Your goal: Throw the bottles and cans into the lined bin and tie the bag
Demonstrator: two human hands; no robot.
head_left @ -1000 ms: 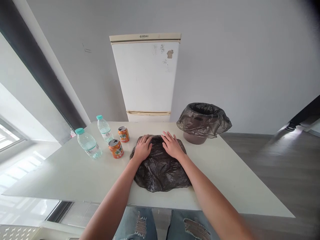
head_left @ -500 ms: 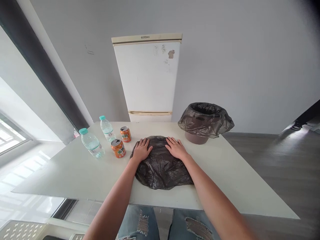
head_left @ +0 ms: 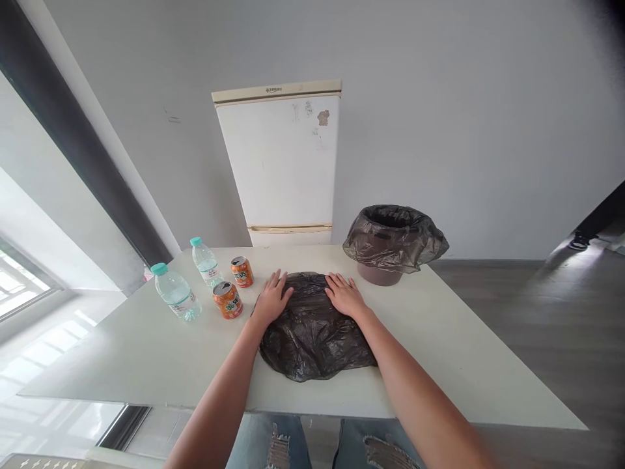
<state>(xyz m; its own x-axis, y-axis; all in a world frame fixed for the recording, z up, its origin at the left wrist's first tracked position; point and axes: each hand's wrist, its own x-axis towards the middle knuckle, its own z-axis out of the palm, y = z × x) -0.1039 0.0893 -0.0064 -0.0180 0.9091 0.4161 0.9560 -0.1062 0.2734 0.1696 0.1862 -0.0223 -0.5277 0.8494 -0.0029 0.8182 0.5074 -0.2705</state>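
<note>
A dark, crinkled plastic garbage bag [head_left: 316, 342] lies spread on the white table [head_left: 127, 365] in front of me. My left hand [head_left: 271, 298] rests flat on the bag's far left edge, fingers apart. On its far right part my right hand [head_left: 346, 296] lies palm down, fingers also spread. Neither hand grips anything. Just left of the bag stand two orange drink cans [head_left: 228, 301] [head_left: 242, 271] with their tops facing up. Beyond my right hand is a brown bin [head_left: 379, 275], with a dark bag [head_left: 390, 242] lining it and folded over its rim.
Two clear bottles with teal caps [head_left: 176, 294] [head_left: 206, 264] stand upright at the table's left. A white refrigerator [head_left: 280, 163] is behind the table against the grey wall. At the far right a person's dark-clothed leg and shoe [head_left: 579, 241] show on the floor.
The view has tilted up slightly, so the table things sit lower in the picture. Both hands stay on the bag in nearly the same places.
</note>
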